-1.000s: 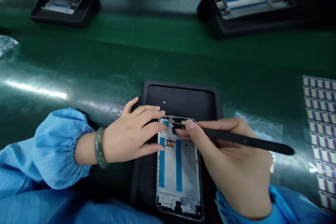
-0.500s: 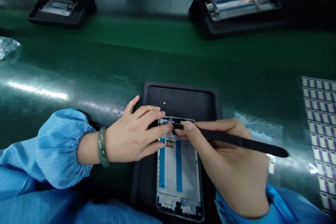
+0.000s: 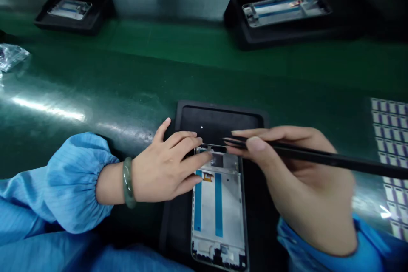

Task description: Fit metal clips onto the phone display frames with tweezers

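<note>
Two hands at work, blue sleeves (image 3: pixel 79 182) nearest, and the phone frame (image 3: pixel 231 208) lies lengthwise on a black tray (image 3: pixel 219 114). The left hand (image 3: pixel 162 168) has its fingers wide and grasps nothing, most of its tips on the frame's upper left side, the little finger lifted clear; a green bangle (image 3: pixel 128 182) rings that wrist. The right hand (image 3: pixel 306 178) pinches a black tool (image 3: pixel 318 156), fingers narrow, and here's the change! Half a second ago the tip was down among the dark parts at the frame's top; now it's up and away, over the tray just past the top edge. Whether it carries anything, one cannot tell. A dark square (image 3: pixel 217 160) comes into plain sight by the left index fingertip: contact there looks broken off, the left hand alone apparently steadying the frame. Out right, a sheet of labels (image 3: pixel 393 144) on the green counter (image 3: pixel 127 80); far left, a clear bag (image 3: pixel 12 56). Beyond, two more trays (image 3: pixel 100 15), each bearing a similar frame.
</note>
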The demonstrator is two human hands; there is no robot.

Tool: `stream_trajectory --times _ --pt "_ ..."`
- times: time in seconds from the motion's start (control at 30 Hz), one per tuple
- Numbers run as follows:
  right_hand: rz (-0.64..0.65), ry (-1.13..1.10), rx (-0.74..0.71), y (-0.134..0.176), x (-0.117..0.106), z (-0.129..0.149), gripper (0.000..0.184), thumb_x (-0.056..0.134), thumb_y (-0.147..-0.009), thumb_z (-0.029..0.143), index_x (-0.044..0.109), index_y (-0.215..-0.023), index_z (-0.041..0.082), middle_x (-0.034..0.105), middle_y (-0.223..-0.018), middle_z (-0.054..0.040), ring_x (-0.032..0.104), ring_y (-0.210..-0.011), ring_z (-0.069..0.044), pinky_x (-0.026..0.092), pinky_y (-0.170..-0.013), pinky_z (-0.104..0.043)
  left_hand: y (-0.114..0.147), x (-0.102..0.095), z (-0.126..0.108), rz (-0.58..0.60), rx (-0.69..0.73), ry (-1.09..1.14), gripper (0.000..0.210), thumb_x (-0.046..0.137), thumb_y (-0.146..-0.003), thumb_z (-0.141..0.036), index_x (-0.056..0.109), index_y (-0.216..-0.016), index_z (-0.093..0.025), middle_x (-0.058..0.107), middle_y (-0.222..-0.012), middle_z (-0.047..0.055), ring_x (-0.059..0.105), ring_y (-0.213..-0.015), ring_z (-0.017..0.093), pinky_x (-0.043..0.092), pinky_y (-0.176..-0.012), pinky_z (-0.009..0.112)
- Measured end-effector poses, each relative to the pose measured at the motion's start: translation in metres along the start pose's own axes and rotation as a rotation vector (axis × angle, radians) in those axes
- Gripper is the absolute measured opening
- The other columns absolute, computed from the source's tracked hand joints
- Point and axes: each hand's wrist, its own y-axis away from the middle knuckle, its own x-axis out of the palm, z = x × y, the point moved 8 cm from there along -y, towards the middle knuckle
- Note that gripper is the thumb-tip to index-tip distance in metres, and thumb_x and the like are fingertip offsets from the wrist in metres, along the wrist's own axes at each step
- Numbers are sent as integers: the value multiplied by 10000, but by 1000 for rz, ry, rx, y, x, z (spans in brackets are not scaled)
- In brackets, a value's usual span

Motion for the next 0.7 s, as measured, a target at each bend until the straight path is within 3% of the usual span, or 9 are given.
stream_trajectory --times 0.2,0.4,0.7 --pt "79 -32 -18 -2 13 -4 177 700 -817 271 533 -875 262 730 -884 20 734 -800 -142 619 -716 -238 0 3 1 28 -8 12 384 445 -976 -351 512 -1305 -166 581 -1283 126 495 -1238 286 176 -1110 705" --pt "104 11 -4 -1 13 -4 166 690 -819 294 528 -840 259 729 -866 9 732 -793 -165 616 -641 -255 1 3 1 30 -12 10 391 450 -974 -349 512 -1311 -160 575 -1285 130 488 -1249 292 176 -1108 709" --pt "144 87 -29 1 15 -4 174 701 -804 297 539 -848 250 726 -893 -9 720 -843 -179 613 -692 -298 2 2 0 24 -10 4 399 439 -978 -356 515 -1312 -153 579 -1274 141 486 -1254 298 199 -1104 702"
